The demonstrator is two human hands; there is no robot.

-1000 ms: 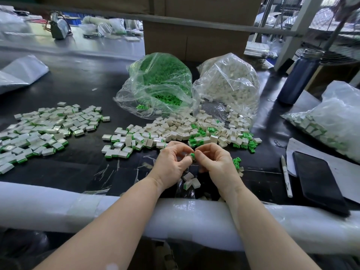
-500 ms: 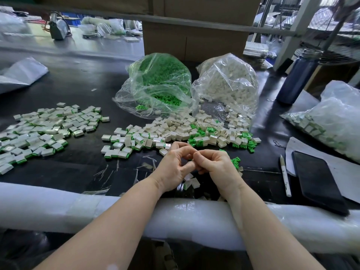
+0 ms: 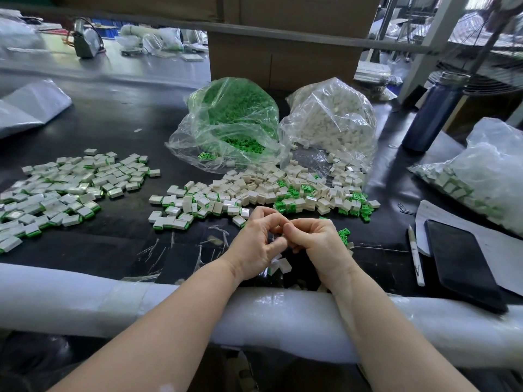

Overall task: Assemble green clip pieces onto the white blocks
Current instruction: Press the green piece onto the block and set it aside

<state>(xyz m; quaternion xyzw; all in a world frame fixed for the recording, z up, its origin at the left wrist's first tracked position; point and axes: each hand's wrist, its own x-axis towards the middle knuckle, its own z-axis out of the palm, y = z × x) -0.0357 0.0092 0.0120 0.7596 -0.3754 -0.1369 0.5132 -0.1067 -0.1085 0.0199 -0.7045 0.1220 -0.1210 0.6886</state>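
Both hands meet above the black table (image 3: 119, 131). The green clip visible between the fingertips 1 s ago is now hidden: left hand (image 3: 256, 244) and right hand (image 3: 319, 243) curl tightly together, presumably pressing clip into white block; the piece itself cannot be seen. Loose white blocks (image 3: 254, 188) and green clips (image 3: 343, 234) lie just beyond, finished pieces (image 3: 65, 190) to the left.

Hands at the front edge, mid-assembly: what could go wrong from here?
1. Both hands, left hand and right hand, hide the piece between them, so a badly seated clip could go unnoticed.
2. Loose white blocks lie under the wrists near the padded table edge; they might get knocked off.
3. Finished and unfinished pieces touch in the middle pile, risking mix-ups.
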